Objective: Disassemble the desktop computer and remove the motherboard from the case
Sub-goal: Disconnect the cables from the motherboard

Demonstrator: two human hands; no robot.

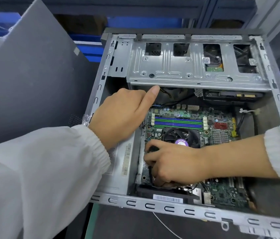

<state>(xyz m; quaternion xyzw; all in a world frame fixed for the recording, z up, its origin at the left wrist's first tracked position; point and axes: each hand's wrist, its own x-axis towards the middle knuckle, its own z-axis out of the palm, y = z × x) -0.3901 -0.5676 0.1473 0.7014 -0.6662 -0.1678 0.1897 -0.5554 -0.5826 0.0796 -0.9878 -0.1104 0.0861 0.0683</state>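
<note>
The motherboard (187, 128) is seen lying flat in the floor of the open case (154, 207), below the drive cage (192, 64), with its long axis running near to far. The right hand (175, 163) is reached in from the right, and its fingers (150, 149) are curled round a black cable or connector (150, 176) at the board's near left edge, beside the CPU cooler fan (181, 135). The left hand (120, 118) is rested on the power supply (122, 163) at the left, its fingers folded with nothing held and the thumb raised. The connector is judged to be the thing to be pulled upward, the right hand being nearer.
</note>
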